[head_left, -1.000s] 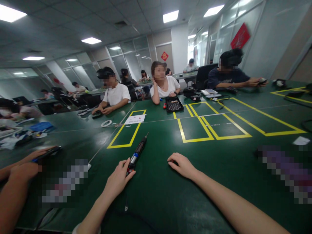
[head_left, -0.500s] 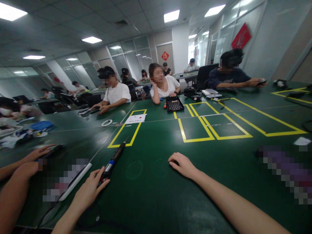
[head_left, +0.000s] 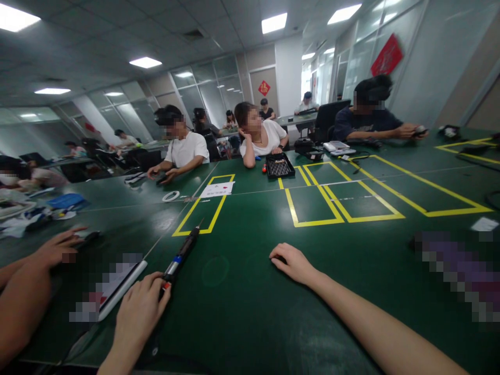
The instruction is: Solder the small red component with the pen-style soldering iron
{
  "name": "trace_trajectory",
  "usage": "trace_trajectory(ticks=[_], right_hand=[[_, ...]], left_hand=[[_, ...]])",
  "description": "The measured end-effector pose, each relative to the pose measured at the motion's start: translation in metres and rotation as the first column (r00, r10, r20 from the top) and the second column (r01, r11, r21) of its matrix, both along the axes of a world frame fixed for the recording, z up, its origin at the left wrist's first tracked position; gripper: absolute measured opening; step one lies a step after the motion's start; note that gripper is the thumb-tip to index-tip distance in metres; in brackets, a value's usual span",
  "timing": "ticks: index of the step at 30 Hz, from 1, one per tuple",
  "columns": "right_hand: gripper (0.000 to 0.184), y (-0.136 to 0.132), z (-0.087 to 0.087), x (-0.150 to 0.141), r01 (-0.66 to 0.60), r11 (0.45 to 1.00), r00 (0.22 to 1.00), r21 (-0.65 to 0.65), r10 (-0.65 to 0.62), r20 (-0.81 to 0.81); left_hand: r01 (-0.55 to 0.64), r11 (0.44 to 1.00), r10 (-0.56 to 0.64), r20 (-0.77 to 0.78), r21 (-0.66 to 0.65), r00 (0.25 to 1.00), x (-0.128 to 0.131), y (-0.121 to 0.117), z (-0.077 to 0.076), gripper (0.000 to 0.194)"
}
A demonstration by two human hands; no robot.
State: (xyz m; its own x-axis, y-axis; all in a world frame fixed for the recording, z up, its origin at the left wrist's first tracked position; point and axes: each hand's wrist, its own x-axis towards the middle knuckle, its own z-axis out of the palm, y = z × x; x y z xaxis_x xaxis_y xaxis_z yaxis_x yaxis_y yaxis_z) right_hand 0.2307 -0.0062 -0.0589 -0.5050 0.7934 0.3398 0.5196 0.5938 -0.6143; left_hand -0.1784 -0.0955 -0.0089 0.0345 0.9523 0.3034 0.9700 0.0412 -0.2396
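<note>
A slim black electric screwdriver (head_left: 183, 255) with a silver and blue band lies on the green table (head_left: 250, 312), its tip pointing away towards a yellow taped rectangle (head_left: 203, 208). My left hand (head_left: 138, 312) is closed over its rear end at the lower left. A thin cord (head_left: 156, 350) trails from there towards the table's near edge. My right hand (head_left: 292, 263) rests on the table in the middle with its fingers curled down. A small dark patch shows under the fingertips, and I cannot make out what it is.
A co-worker's hands (head_left: 58, 247) lie at the left by a white flat device (head_left: 121, 286) and a blurred-out patch. Further yellow taped boxes (head_left: 336, 203), a black screw tray (head_left: 279, 167) and a white sheet (head_left: 217, 190) lie beyond. Several people sit around the far side.
My left hand has drawn the screwdriver left and nearer to me, then slid further over its rear end. My right hand has stayed put. The co-worker's hand has shifted slightly.
</note>
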Motion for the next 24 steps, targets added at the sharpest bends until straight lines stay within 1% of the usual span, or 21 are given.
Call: trace_trajectory(ticks=[2,3,5,6,7,8,10,12,13,14,15,17,18,20,21,22,24], right_hand=[[0.009,0.001,-0.001,0.000,-0.002,1.000,1.000,-0.001,0.002,-0.007],[0.009,0.001,-0.002,0.000,-0.003,1.000,1.000,-0.001,0.003,-0.011],[0.010,0.002,-0.004,0.000,-0.003,1.000,1.000,-0.012,0.003,-0.023],[0.012,0.003,-0.004,-0.001,-0.002,1.000,0.999,-0.021,0.001,-0.033],[0.016,0.003,-0.005,-0.001,-0.002,0.999,0.999,-0.033,0.000,-0.045],[0.019,0.004,-0.005,-0.002,-0.001,0.999,0.998,-0.047,-0.002,-0.062],[0.020,0.004,-0.005,-0.002,0.000,0.996,0.993,-0.087,-0.011,-0.118],[0.012,0.005,-0.006,-0.002,-0.009,0.989,0.978,-0.144,-0.021,-0.206],[0.006,0.005,-0.006,-0.002,-0.018,0.985,0.967,-0.174,-0.027,-0.253],[0.005,0.005,-0.006,-0.002,-0.033,0.979,0.955,-0.200,-0.029,-0.296],[0.011,0.005,-0.007,-0.002,-0.051,0.974,0.943,-0.219,-0.025,-0.331],[0.021,0.005,-0.006,-0.001,-0.079,0.969,0.929,-0.232,-0.013,-0.370],[0.022,0.005,-0.006,-0.002,-0.087,0.970,0.927,-0.228,-0.005,-0.374],[0.016,0.004,-0.005,-0.002,-0.087,0.974,0.932,-0.210,0.005,-0.361],[0.013,0.004,-0.005,-0.002,-0.086,0.976,0.936,-0.200,0.010,-0.352],[0.010,0.004,-0.005,-0.003,-0.085,0.977,0.939,-0.197,0.013,-0.344],[0.010,0.004,-0.005,-0.003,-0.079,0.975,0.940,-0.209,0.003,-0.341]], left_hand=[[-0.002,1.000,0.001,0.058,0.018,0.998,0.005,0.003,0.003,0.038],[0.001,1.000,-0.003,0.114,0.020,0.993,0.012,0.005,0.005,0.038],[0.003,1.000,-0.001,0.282,-0.007,0.959,0.033,0.011,0.012,0.037],[0.022,0.999,-0.006,0.386,-0.036,0.923,0.048,0.015,0.015,0.037],[0.047,0.996,-0.004,0.490,-0.075,0.872,0.066,0.020,0.018,0.037],[0.125,0.986,-0.036,0.592,-0.111,0.805,0.085,0.025,0.020,0.035],[0.323,0.937,-0.117,0.750,-0.134,0.651,0.126,0.040,0.022,0.033],[0.477,0.872,-0.159,0.856,-0.113,0.493,0.163,0.058,0.017,0.033],[0.526,0.846,-0.167,0.890,-0.092,0.424,0.178,0.067,0.013,0.033],[0.563,0.822,-0.160,0.916,-0.082,0.367,0.192,0.076,0.008,0.033],[0.596,0.799,-0.140,0.938,-0.083,0.318,0.202,0.085,0.002,0.033],[0.653,0.751,-0.070,0.972,-0.097,0.225,0.217,0.098,-0.009,0.032],[0.679,0.727,-0.026,0.984,-0.103,0.177,0.221,0.103,-0.014,0.033],[0.714,0.692,0.055,0.994,-0.103,0.091,0.226,0.107,-0.021,0.037],[0.721,0.685,0.086,0.994,-0.105,0.063,0.226,0.107,-0.024,0.038],[0.722,0.683,0.107,0.993,-0.111,0.052,0.226,0.107,-0.025,0.039],[0.709,0.695,0.107,0.992,-0.122,0.066,0.225,0.105,-0.027,0.039]])
